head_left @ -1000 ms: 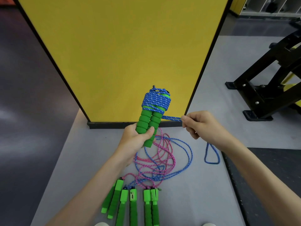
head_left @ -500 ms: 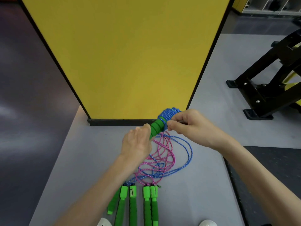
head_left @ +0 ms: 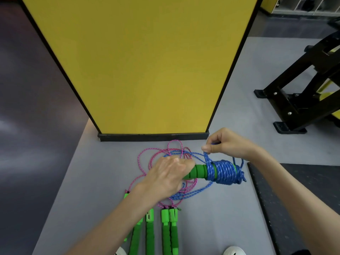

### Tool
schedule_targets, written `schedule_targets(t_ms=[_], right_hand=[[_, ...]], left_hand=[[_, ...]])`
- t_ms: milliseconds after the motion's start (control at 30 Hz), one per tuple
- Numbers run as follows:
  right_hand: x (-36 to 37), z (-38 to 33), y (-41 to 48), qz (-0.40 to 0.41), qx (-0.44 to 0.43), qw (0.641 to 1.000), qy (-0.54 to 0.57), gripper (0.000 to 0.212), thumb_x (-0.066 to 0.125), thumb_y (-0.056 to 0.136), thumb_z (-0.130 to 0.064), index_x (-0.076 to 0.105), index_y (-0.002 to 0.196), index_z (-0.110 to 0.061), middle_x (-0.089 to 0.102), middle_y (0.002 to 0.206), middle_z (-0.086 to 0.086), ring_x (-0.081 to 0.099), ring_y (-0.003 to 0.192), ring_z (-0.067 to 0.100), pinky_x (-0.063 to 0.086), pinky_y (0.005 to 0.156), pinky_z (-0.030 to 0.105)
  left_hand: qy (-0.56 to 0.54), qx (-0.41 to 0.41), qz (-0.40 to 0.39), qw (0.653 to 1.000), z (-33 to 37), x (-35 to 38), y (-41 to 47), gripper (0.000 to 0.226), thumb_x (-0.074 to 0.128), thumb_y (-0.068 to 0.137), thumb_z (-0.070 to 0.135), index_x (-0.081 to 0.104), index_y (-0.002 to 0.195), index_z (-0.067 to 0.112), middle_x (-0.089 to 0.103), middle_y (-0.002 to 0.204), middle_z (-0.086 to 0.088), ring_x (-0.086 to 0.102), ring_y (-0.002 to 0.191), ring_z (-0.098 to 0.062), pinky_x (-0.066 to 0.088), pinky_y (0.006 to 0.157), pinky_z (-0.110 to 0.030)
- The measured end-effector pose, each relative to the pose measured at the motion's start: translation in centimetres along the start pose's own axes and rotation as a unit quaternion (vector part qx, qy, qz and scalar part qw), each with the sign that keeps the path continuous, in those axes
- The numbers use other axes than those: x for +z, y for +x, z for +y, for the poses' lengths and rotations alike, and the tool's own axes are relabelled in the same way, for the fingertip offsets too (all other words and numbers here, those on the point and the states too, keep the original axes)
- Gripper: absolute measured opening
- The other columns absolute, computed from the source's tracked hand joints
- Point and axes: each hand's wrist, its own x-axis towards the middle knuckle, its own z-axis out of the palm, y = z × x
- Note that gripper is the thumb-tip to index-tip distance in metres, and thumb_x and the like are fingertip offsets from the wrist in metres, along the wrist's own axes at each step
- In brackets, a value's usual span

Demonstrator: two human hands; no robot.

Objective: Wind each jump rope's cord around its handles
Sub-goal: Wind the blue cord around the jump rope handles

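Note:
My left hand [head_left: 169, 174] grips the pair of green foam handles [head_left: 197, 172], which lie sideways low over the floor and point right. Blue cord [head_left: 225, 172] is wound thickly round their right end. My right hand [head_left: 225, 144] pinches the last loop of that blue cord just above the wound bundle. Loose pink cord [head_left: 156, 153] and another blue cord [head_left: 193, 193] lie tangled on the grey floor under my left hand. Several more green handles [head_left: 166, 232] lie side by side near my feet.
A tall yellow panel with a black base [head_left: 153, 136] stands right behind the ropes. A black metal gym frame [head_left: 294, 100] sits at the right. A dark speckled mat [head_left: 298, 199] borders the grey floor on the right. White shoe tips [head_left: 234, 251] show at the bottom.
The wound handles went from upright in front of the panel to lying sideways low over the floor. My right hand moved from pulling the cord out to the right to pinching it over the bundle.

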Motion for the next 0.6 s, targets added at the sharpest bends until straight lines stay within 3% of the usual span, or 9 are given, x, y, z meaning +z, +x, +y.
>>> schedule_targets(t_ms=[67, 133, 167, 200, 267, 333, 500, 600], right_hand=[[0.3, 0.2, -0.4, -0.049, -0.006, 0.997, 0.06, 0.033, 0.073, 0.069, -0.048, 0.069, 0.066, -0.015, 0.057, 0.054, -0.001, 0.046, 0.05, 0.007, 0.038, 0.053, 0.022], [0.0, 0.0, -0.9, -0.078, -0.032, 0.987, 0.136, 0.063, 0.088, 0.046, -0.051, 0.062, 0.07, 0.001, 0.059, 0.054, 0.001, 0.052, 0.045, 0.001, 0.041, 0.048, 0.013], [0.0, -0.2, -1.0, -0.062, -0.019, 0.983, 0.171, 0.064, 0.096, 0.028, -0.036, 0.058, 0.064, 0.0, 0.055, 0.051, 0.005, 0.051, 0.043, 0.001, 0.039, 0.045, 0.009], [0.1, -0.4, -0.9, -0.044, 0.004, 0.981, 0.19, 0.053, 0.096, 0.023, -0.011, 0.053, 0.054, -0.009, 0.046, 0.046, 0.0, 0.044, 0.04, 0.006, 0.033, 0.042, 0.008], [0.6, -0.4, -0.8, -0.056, -0.006, 0.979, 0.195, 0.048, 0.073, 0.077, -0.002, 0.04, 0.049, -0.025, 0.028, 0.049, -0.007, 0.022, 0.045, 0.01, 0.022, 0.041, 0.014], [1.4, -0.3, -0.4, -0.046, -0.015, 0.972, 0.23, 0.05, 0.049, 0.098, -0.013, 0.047, 0.049, -0.024, 0.025, 0.05, -0.008, 0.017, 0.047, 0.008, 0.019, 0.043, 0.016], [1.6, -1.8, -0.6, -0.03, -0.034, 0.97, 0.241, 0.038, 0.042, 0.094, -0.035, 0.052, 0.063, -0.014, 0.028, 0.049, -0.005, 0.018, 0.044, 0.008, 0.016, 0.041, 0.018], [1.5, -2.6, -0.8, 0.003, -0.043, 0.986, 0.162, 0.036, 0.05, 0.089, -0.038, 0.061, 0.077, -0.006, 0.03, 0.05, -0.006, 0.021, 0.045, 0.009, 0.017, 0.044, 0.022]], left_hand=[[-0.083, 0.001, -0.003, 0.997, -0.4, 0.5, 0.0, 0.017, 0.061, 0.09, 0.021, 0.044, 0.091, 0.02, 0.052, 0.077, 0.007, 0.054, 0.075, -0.019, 0.043, 0.07, -0.033], [-0.221, -0.047, 0.012, 0.974, -0.6, 0.6, 0.1, 0.021, 0.069, 0.086, 0.037, 0.055, 0.092, 0.023, 0.051, 0.068, 0.01, 0.05, 0.067, -0.012, 0.044, 0.068, -0.031], [-0.305, -0.075, 0.025, 0.949, -0.5, 0.3, 0.2, 0.021, 0.072, 0.084, 0.037, 0.059, 0.092, 0.022, 0.054, 0.068, 0.01, 0.05, 0.064, -0.008, 0.043, 0.064, -0.031], [-0.393, -0.097, 0.039, 0.913, -0.5, 0.0, 0.4, 0.02, 0.074, 0.082, 0.034, 0.063, 0.092, 0.02, 0.061, 0.071, 0.007, 0.053, 0.065, -0.007, 0.045, 0.062, -0.032], [-0.538, -0.125, 0.073, 0.83, -0.7, -0.7, 0.6, 0.018, 0.074, 0.08, 0.026, 0.066, 0.094, 0.018, 0.07, 0.084, -0.005, 0.063, 0.073, -0.013, 0.053, 0.07, -0.036], [-0.618, -0.14, 0.099, 0.767, -1.0, -1.1, 0.8, 0.014, 0.072, 0.084, 0.014, 0.066, 0.097, 0.012, 0.072, 0.086, -0.008, 0.067, 0.074, -0.018, 0.055, 0.071, -0.034], [-0.669, -0.183, 0.125, 0.71, -1.4, -1.8, 0.8, 0.009, 0.064, 0.088, 0.008, 0.066, 0.097, 0.009, 0.072, 0.082, -0.003, 0.069, 0.07, -0.017, 0.056, 0.063, -0.025], [-0.677, -0.216, 0.139, 0.69, -2.0, -2.1, 0.9, 0.012, 0.062, 0.091, 0.011, 0.066, 0.102, 0.007, 0.073, 0.087, -0.005, 0.069, 0.068, -0.016, 0.054, 0.059, -0.022]])
